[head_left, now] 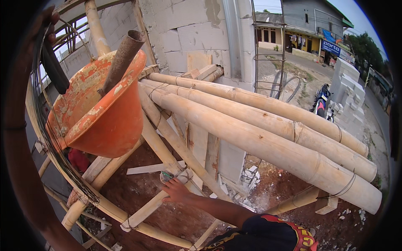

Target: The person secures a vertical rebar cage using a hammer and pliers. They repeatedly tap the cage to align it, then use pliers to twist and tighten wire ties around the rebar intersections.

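My left arm rises along the left edge. Its hand [48, 27], dim at the rim, has fingers curled round a bundle of thin dark wire [63, 161] that trails down past the bucket. Just below that hand is a black-handled tool [56, 69]; its head is hidden. An orange, mortar-crusted bucket [111, 125] sits tilted beside it, with a rusty pipe-like piece [121, 58] standing in it. Lower down, my right hand [178, 190] lies with fingers apart on a timber piece [146, 211] at a bamboo joint. A small green item [167, 174] touches its fingertips.
Three thick bamboo poles [259, 125] stretch to the right, tied with wire. Slimmer bamboo braces [157, 144] cross below, over reddish soil [176, 219]. A pale block wall [192, 37] stands ahead. Stacked blocks [347, 96] and a motorbike [321, 100] are by the road.
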`<action>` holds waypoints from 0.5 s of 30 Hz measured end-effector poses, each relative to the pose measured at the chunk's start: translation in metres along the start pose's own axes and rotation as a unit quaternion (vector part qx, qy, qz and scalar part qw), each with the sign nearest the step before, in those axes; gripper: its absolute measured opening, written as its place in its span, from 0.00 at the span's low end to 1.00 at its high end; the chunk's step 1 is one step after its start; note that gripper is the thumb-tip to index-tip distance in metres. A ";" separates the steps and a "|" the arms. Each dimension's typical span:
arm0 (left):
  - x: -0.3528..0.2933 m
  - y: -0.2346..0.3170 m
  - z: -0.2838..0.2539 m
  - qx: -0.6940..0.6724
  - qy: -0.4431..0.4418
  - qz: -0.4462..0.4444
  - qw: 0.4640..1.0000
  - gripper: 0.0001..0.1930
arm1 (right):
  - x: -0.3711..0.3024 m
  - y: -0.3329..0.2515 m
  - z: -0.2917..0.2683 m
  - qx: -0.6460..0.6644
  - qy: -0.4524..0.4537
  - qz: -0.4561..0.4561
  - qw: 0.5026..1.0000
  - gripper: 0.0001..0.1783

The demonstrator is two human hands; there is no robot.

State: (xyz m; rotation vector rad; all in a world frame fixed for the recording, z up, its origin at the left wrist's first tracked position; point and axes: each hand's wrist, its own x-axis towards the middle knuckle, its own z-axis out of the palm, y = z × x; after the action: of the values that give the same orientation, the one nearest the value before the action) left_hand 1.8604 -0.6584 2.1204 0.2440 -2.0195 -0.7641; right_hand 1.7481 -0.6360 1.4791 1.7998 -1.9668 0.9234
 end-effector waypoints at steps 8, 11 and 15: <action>0.142 -0.036 0.102 -0.124 0.011 0.046 0.991 0.09 | -0.002 0.005 0.002 -0.001 0.020 -0.016 1.000 0.33; 0.169 -0.064 0.136 -0.108 -0.006 -0.034 0.994 0.11 | -0.001 0.005 -0.003 -0.003 -0.014 -0.011 1.000 0.38; 0.183 -0.093 0.167 -0.103 -0.045 -0.013 0.994 0.11 | 0.000 0.004 -0.008 -0.003 0.010 -0.022 1.000 0.37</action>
State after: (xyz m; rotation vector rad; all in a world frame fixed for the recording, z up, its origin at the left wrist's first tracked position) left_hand 1.6108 -0.7445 2.1305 0.1197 -2.0070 -1.0082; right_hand 1.7429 -0.6310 1.4836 1.8171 -1.9089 0.9176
